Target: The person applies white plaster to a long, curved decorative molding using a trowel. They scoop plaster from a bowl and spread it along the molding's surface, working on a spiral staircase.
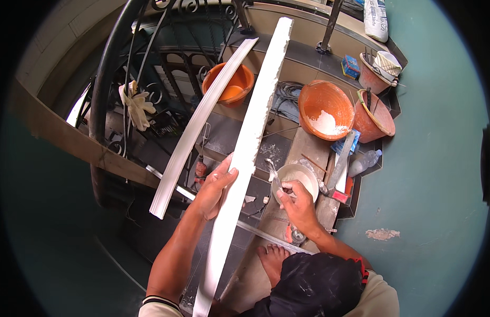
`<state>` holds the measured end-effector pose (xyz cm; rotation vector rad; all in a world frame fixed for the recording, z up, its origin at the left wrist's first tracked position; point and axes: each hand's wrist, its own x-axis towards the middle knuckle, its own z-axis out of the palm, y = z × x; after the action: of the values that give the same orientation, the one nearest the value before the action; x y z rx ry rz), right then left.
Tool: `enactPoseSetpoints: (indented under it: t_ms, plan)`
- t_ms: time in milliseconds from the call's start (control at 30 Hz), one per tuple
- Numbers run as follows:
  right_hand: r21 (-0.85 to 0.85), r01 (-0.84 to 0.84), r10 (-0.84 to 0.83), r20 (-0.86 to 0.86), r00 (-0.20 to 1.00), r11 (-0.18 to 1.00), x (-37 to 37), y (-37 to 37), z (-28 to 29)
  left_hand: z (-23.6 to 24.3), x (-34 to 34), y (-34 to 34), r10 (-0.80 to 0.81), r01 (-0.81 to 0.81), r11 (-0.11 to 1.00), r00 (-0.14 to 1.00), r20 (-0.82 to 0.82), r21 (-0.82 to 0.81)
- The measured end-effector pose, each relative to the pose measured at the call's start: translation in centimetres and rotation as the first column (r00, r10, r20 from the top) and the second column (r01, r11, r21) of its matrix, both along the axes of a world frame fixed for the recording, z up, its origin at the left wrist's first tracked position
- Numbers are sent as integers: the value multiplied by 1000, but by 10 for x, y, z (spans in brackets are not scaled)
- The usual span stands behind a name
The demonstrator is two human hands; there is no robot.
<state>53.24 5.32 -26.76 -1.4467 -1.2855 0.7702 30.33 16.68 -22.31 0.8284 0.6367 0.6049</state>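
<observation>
White strip (pixel 253 127), long and rough along one edge, slants up the middle of the view with the left hand (pixel 214 191) gripping its left side, while the right hand (pixel 299 205) is closed around a small shiny tool (pixel 273 170) by a bowl (pixel 315 181) of white stuff (pixel 302 177), near an orange bucket (pixel 329 96).

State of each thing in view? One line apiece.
Long white strip: held, one edge ragged
Left hand: gripping strip
Right hand: gripping metal tool
Bowl: open, white stuff inside
Middle orange bucket: open, white powder inside
Bottle: lying down
Glove: hanging on railing
Wall: chipped patch
</observation>
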Motion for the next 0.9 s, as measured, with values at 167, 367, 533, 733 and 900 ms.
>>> enactPoseSetpoints:
  t_ms: [167,367,533,733,900]
  plan:
    - [124,-146,113,245,963,981,8,15,38,2,-1,3,57,-56,998,998,-17,37]
    - [-68,-353,358,99,928,933,11,1,43,7,-2,7,135,-130,989,988,-80,70]
    - [-5,-364,364,68,929,931,11,21,38,13,-10,11,159,-158,987,985,-62,26]
    - [160,-286,303,-90,949,945,16,30,23,17,-15,12,153,-153,988,987,-39,4]
    - [582,-295,82,363,928,757,-25,69,39,1,-13,12,94,-93,995,995,44,-24]
